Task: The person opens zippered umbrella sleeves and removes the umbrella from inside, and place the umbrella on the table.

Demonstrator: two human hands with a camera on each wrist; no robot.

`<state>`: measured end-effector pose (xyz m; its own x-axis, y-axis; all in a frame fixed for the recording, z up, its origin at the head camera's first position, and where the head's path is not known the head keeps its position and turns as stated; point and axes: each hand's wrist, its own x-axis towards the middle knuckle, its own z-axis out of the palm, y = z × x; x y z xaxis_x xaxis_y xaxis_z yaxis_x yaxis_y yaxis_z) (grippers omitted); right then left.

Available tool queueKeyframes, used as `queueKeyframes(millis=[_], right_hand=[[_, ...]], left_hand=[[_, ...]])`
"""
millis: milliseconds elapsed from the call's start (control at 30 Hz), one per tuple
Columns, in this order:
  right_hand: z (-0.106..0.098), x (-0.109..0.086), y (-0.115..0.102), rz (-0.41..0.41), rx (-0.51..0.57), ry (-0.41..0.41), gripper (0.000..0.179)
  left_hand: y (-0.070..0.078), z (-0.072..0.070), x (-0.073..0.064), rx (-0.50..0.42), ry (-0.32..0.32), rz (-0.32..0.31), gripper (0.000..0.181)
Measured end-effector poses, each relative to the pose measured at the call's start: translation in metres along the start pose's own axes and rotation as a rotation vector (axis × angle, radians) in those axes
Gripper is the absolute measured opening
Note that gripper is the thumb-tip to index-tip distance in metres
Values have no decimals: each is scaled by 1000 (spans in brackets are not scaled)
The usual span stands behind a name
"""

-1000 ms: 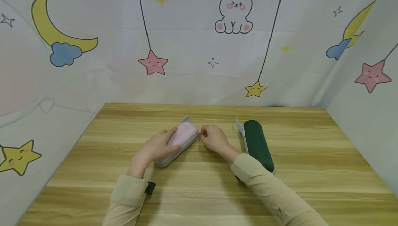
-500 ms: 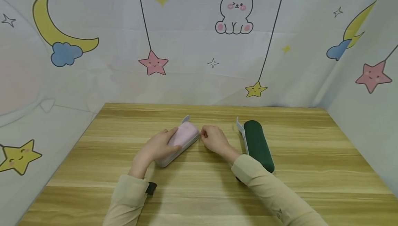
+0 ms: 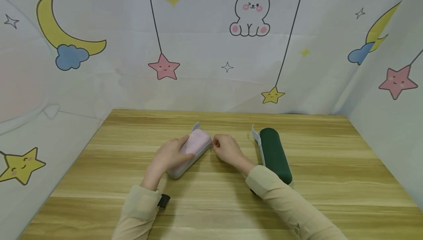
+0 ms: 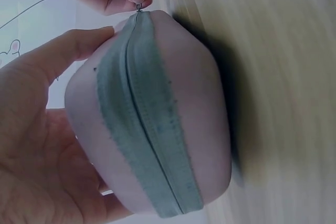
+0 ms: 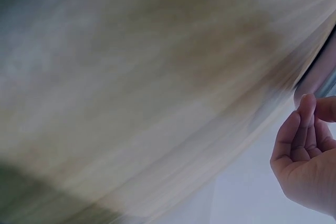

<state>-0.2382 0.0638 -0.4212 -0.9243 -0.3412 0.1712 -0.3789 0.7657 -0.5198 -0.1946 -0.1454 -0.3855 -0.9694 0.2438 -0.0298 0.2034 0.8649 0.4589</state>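
A pink zippered case [image 3: 199,139] lies on the table left of centre, a pale strap [image 3: 196,126] standing up behind it. My left hand [image 3: 170,153] grips it from above, thumb on the near side and fingers over the far side. In the left wrist view a grey-green zipper band [image 4: 142,98] runs along the case, its line closed over the part that shows. At its far end my right hand [image 3: 228,148] pinches the small metal zipper pull [image 4: 138,7]. The right wrist view shows that hand's thumb and forefinger together beside the case's end.
A dark green case [image 3: 275,155] of similar shape, with a pale strap [image 3: 255,134], lies just right of my right forearm. The wood-grain table [image 3: 211,203] ends at the back against a printed cloth [image 3: 198,93], which also hangs along both sides.
My left hand and the near end of the pink case have shifted very slightly right. My right hand stays at the zipper pull. The green case has not moved.
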Motion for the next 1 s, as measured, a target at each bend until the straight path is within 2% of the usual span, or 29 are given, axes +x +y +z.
queueKeyframes(millis=[233,733,1000], right_hand=[[0,0,-1,3,-5,-2,6],[-1,-4,-1,-19,4,-10,7],[-1,-6,-2,-38,11,-13,6]], left_hand=[[1,2,-1,-2,10,-35,71],[-4,9,-1,22,59,-2,71],[-2,7,-1,23,52,-26,71]])
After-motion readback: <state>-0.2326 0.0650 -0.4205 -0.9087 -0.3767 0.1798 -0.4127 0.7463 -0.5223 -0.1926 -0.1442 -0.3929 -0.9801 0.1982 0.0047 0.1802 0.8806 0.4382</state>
